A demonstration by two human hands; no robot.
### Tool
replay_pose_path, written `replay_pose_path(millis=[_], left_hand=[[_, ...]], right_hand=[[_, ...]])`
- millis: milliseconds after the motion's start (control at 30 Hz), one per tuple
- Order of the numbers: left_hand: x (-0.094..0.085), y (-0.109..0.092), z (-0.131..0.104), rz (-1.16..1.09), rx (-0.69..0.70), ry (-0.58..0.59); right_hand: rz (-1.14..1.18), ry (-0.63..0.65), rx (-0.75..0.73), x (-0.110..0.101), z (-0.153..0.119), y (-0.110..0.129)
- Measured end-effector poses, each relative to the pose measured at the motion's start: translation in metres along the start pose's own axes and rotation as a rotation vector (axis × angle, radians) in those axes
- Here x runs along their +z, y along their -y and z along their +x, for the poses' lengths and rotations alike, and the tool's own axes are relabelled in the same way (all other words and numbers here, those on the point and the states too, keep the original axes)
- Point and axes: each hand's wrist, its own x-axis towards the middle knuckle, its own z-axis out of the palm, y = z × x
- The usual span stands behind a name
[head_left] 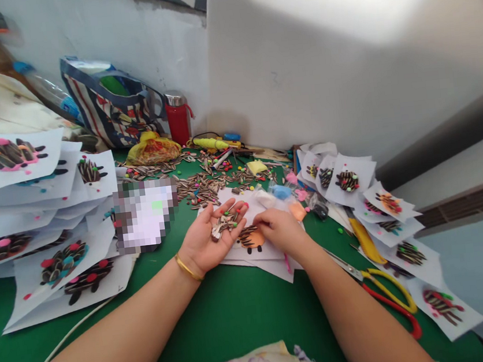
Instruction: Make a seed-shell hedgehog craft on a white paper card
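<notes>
My left hand (212, 233) lies palm up with its fingers partly curled, carrying a small heap of sunflower seeds (224, 227) mixed with green and red beads. Just right of it, an orange clay figure (254, 238) with dark seeds stuck on it and black feet sits on white paper (237, 257). Over the figure's right side, my right hand (279, 230) has thumb and fingers pinched together, and what is between the fingertips is too small to make out. Lumps of blue clay (280, 192) and orange clay (297, 211) in clear wrap rest beyond the right hand.
Loose sunflower seeds (202, 185) and beads cover the back of the green table (240, 320). Stacked papers with seed figures (63, 262) stand left, more (390, 228) right. Scissors (366, 283) lie by my right forearm. A red flask (178, 121) and striped bag (107, 112) stand behind.
</notes>
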Motion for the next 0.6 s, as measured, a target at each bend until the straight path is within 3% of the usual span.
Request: replay_pose_path(millis=[467,600], left_hand=[[0.0005,0.0002,-0.0011,0.001,-0.013,-0.007],[0.0003,0.0000,-0.0013,0.010,-0.010,-0.013]], right_hand=[[-0.094,0.043,0.006,-0.0024,0.0014,0.0043],[-0.103,-0.021,0.013,-0.0044,-0.0021,0.0005]])
